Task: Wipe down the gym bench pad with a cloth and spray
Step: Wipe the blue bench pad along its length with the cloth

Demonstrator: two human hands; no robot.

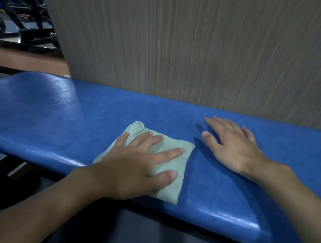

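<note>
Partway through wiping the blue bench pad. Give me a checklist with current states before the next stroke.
1. Cloth lying flat on the bench pad: ok.
2. Left hand pressing the cloth with straight fingers: ok.
3. Rightward path free: not ok, the right hand rests flat on the pad just beyond the cloth.
4. Leftward path free: ok, bare pad there.
5. Spray within reach: cannot tell, no bottle in view.
6. Pad wet enough: cannot tell, only glare shows.
</note>
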